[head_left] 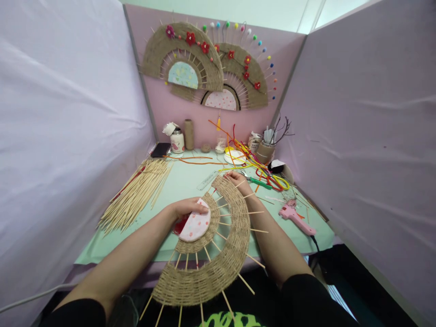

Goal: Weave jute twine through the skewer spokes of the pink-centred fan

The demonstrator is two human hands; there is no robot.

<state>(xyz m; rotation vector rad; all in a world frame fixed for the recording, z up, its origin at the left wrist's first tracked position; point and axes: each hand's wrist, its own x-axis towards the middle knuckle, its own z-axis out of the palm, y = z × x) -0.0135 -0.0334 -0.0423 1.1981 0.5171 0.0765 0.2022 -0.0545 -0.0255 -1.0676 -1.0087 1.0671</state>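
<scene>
A half-round fan woven from twine over thin wooden sticks is held tilted in front of me, its stick ends poking past the outer band. My left hand grips its centre, the thumb lying on a white half-circle with pink spots. At the fan's upper end, my right hand has its fingers bent and pressed together against the edge of the outer band. Part of that hand is behind the weave, and whether it also pinches a strand is too small to tell. Something red lies beneath my left hand.
Thin sticks are heaped at left. A pink glue gun lies at right, near green-handled pliers and bright pipe cleaners. A ruler, jar and phone sit farther back. Finished fans hang behind.
</scene>
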